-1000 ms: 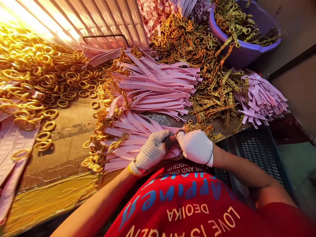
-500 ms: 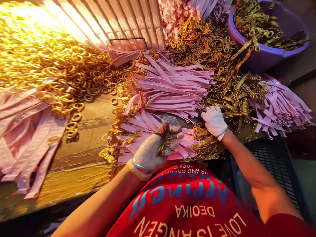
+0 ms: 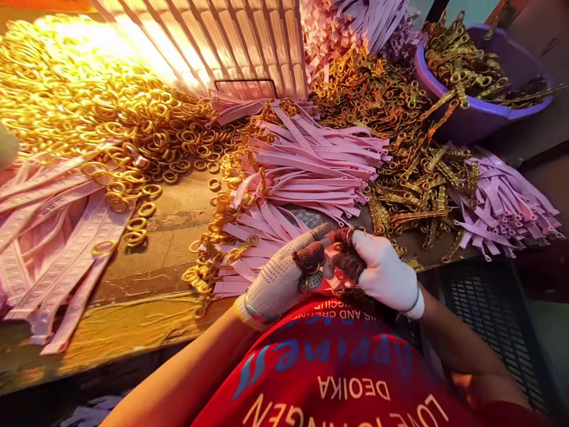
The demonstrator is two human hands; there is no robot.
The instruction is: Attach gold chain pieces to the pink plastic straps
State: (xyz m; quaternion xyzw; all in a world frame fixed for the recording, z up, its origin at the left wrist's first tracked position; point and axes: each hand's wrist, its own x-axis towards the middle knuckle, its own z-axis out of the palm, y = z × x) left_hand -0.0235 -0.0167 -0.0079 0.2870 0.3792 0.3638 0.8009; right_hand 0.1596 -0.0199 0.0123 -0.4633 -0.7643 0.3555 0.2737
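Both my hands wear white knit gloves with dark worn fingertips and meet near the table's front edge. My left hand (image 3: 284,276) is closed around gold rings (image 3: 310,279) hooked at its fingers, over a fan of pink straps (image 3: 262,231). My right hand (image 3: 384,273) pinches toward the left one, its fingertips pressed on a small piece I cannot make out. Gold clasp strips (image 3: 418,178) lie just beyond the right hand.
A large heap of loose gold rings (image 3: 102,112) covers the left of the table, with flat pink bands (image 3: 53,249) below it. A purple basin (image 3: 480,118) of gold clasps stands at the far right. Pale purple straps (image 3: 502,207) lie at the right edge. A slatted crate (image 3: 231,41) stands behind.
My right hand has come back from the gold clasp pile to meet my left hand. The left hand has stayed in place holding the rings.
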